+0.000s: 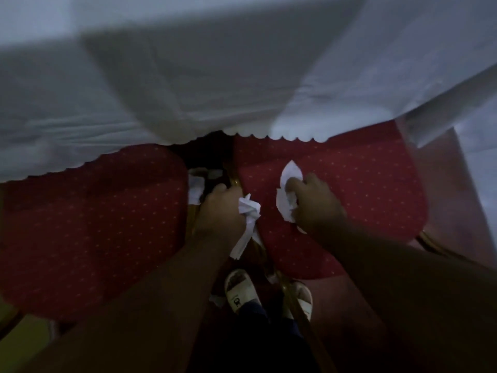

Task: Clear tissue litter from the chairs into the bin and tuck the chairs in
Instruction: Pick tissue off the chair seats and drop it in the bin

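Two red dotted chair seats sit side by side, half under a white tablecloth (pixel 188 84): the left seat (pixel 88 224) and the right seat (pixel 363 189). My left hand (pixel 219 211) hovers over the gap between them, shut on a crumpled white tissue (pixel 248 211) that trails a strip downward. On the right seat, my right hand (pixel 314 200) grips a second white tissue (pixel 286 195). More white tissue (pixel 196 189) lies down in the gap, beyond my left hand.
The tablecloth's scalloped hem (pixel 282 137) hangs over the backs of both seats. Gold chair legs (pixel 293 300) run down the gap. My feet in white slippers (pixel 240 289) stand on red carpet between the chairs. No bin is in view.
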Available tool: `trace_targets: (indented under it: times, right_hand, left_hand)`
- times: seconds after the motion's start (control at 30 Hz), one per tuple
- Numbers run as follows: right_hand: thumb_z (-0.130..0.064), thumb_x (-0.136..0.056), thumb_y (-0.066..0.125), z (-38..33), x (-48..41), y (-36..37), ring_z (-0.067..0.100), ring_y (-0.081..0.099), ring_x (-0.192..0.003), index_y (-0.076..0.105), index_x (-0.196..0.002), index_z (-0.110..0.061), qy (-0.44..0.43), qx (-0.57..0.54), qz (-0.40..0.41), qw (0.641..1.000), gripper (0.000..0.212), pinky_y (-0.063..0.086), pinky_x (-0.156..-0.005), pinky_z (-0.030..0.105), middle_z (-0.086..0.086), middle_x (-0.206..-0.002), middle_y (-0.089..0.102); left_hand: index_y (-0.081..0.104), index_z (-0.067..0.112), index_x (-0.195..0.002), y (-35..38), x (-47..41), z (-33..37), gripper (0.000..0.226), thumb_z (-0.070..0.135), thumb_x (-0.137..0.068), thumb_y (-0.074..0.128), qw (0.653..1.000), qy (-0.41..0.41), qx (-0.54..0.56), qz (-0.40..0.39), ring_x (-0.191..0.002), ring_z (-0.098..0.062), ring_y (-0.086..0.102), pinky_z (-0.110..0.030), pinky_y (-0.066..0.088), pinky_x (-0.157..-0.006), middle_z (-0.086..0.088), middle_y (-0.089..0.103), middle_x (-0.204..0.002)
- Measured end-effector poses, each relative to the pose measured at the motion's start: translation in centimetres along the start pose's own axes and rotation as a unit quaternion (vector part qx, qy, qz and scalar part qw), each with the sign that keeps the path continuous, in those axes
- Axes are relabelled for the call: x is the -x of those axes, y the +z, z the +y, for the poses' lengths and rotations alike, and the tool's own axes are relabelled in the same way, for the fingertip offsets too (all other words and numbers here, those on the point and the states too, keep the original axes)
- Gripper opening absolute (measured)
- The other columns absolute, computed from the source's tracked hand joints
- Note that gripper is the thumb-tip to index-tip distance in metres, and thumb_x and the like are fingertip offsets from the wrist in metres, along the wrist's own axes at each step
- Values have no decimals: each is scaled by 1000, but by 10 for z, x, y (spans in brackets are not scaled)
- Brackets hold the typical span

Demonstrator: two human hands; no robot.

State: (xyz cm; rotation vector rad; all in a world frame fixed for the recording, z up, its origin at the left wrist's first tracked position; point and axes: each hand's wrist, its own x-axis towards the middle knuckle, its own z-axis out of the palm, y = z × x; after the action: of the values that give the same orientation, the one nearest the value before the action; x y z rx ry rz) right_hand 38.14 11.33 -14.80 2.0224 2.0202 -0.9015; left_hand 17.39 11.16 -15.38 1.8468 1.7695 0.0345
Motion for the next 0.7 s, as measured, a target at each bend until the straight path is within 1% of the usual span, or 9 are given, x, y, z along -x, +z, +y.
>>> trace_targets:
  times: [0.07,0.13,0.2,0.3,0.37,0.47,0.53,0.63,0.7]
  right_hand:
    - [-6,-80,66,4,9,-6,27,51,-95,58,-100,-17,-9,8,-20,1000,24,46,-71,34,5,-98,48]
    - [-3,-77,69,9,23,-17,23,49,-89,60,-96,-15,-8,14,-29,999,23,45,-70,32,3,-95,47]
    - [-1,-74,73,12,40,-36,19,49,-82,63,-89,-16,-11,4,9,1000,23,45,-65,31,-2,-86,45]
    - [-5,-79,71,13,75,-83,17,46,-71,66,-81,-16,-20,-8,74,997,13,36,-57,27,-2,-79,46]
    - [-7,-79,73,12,103,-123,20,50,-68,67,-78,-15,-29,-5,94,995,10,33,-54,25,0,-76,48]
    - [-16,-80,75,11,142,-181,21,54,-71,68,-79,-16,-33,8,114,993,7,38,-59,27,3,-82,56]
    - [-5,-76,72,16,164,-210,21,53,-75,69,-82,-14,-41,6,123,992,11,38,-64,27,4,-86,56]
    - [-2,-74,73,33,193,-233,19,53,-77,68,-82,-13,-59,0,125,990,15,43,-65,29,2,-87,56]
    - [-3,-77,73,46,213,-239,16,51,-76,67,-82,-14,-83,3,106,991,14,42,-65,27,0,-86,54]
  left_hand:
    - [56,12,-74,1,7,10,16,18,-87,63,1000,2,12,-1,-79,-28,60,-31,38,-69,-11,58,-84]
    - [58,10,-75,-11,22,21,17,18,-89,62,1000,11,6,5,-76,-23,56,-27,33,-67,-11,58,-84]
    - [60,9,-82,-32,40,34,13,19,-91,61,1000,10,-7,10,-77,-16,48,-25,31,-67,-9,56,-89]
    - [58,12,-85,-70,68,60,9,18,-90,62,1000,8,-8,3,-85,-20,55,-24,34,-70,-10,57,-95]
    - [58,11,-86,-99,86,85,11,16,-86,68,1000,21,-2,0,-89,-22,57,-25,36,-70,-9,57,-99]
    - [62,9,-96,-133,106,136,23,18,-81,75,999,50,0,13,-93,-19,51,-26,35,-72,-3,50,-99]
    - [61,10,-96,-149,116,174,21,18,-81,74,997,66,-1,41,-91,-17,49,-24,33,-71,1,44,-95]
    - [60,9,-97,-158,131,227,22,14,-81,74,995,74,-7,72,-93,-18,51,-24,36,-73,-1,49,-97]
    - [59,10,-98,-162,146,260,21,13,-81,72,994,68,-29,85,-95,-21,53,-26,37,-73,-5,53,-102]
